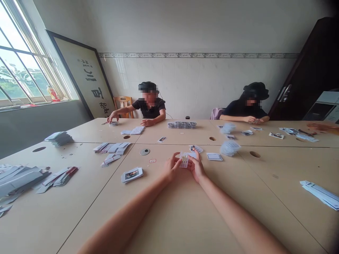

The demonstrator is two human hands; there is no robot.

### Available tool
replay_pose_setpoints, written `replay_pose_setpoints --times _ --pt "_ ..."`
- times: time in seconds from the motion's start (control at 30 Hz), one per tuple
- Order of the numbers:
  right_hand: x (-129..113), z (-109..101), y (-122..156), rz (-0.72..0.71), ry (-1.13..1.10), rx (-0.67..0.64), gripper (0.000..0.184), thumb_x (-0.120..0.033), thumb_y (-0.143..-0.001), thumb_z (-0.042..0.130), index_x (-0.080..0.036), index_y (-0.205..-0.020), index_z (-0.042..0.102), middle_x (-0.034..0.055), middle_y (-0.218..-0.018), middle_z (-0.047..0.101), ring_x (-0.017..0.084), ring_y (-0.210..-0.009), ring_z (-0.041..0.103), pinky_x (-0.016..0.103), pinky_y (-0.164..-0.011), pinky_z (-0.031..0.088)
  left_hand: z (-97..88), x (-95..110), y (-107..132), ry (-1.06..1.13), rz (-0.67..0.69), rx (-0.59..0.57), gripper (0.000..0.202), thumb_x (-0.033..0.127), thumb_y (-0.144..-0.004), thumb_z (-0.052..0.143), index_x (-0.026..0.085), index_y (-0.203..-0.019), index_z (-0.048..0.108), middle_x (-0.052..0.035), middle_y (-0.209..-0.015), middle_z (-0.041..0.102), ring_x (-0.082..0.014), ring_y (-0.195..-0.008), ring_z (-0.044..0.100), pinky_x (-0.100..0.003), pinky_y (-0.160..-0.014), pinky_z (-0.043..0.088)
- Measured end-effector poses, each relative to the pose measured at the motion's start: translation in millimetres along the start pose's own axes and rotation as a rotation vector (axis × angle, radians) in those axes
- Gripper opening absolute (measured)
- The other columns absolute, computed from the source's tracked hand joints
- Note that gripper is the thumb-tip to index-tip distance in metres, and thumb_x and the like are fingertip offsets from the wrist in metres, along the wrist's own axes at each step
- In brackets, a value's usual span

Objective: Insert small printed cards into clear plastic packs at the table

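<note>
Both my arms reach out over a large tan table [185, 218]. My left hand [171, 168] and my right hand [196, 166] meet at the middle and pinch a small white card [184, 160] with rows of tiny pieces on it, one hand at each side. The card stands just above the tabletop. A stack of photo cards [131, 175] lies to the left of my left hand. A white bordered card [214, 157] rests to the right of my right hand.
Piles of cards and paper sleeves [21, 180] cover the left side. More sleeves [321, 193] lie at the right edge. Two other people [149, 106] [250, 106] sit at the far side handling cards. Clear bags [229, 148] and round cable holes [254, 154] dot the table.
</note>
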State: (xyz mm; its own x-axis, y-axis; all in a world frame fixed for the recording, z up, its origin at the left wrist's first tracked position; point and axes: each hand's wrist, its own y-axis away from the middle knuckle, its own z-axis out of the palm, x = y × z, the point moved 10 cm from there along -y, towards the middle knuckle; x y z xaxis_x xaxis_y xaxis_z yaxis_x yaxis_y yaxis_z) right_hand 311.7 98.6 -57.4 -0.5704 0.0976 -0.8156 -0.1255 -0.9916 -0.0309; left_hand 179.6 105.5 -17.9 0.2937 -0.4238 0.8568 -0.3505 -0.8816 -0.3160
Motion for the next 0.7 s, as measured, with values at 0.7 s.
replay_pose_setpoints --times 0.7 --pt "4 -11 -3 -0.026 0.082 0.082 0.091 -0.041 -0.065 0.086 -0.034 -0.141 0.037 -0.0017 -0.092 0.073 0.024 -0.07 0.073 0.043 -0.071 0.062 -10.9 -15 -3 0.063 -0.083 0.112 0.053 0.037 -0.081 0.07 0.023 -0.127 0.048 -0.0068 -0.111 0.07 -0.0132 -0.074 0.069 -0.027 -0.068 0.057"
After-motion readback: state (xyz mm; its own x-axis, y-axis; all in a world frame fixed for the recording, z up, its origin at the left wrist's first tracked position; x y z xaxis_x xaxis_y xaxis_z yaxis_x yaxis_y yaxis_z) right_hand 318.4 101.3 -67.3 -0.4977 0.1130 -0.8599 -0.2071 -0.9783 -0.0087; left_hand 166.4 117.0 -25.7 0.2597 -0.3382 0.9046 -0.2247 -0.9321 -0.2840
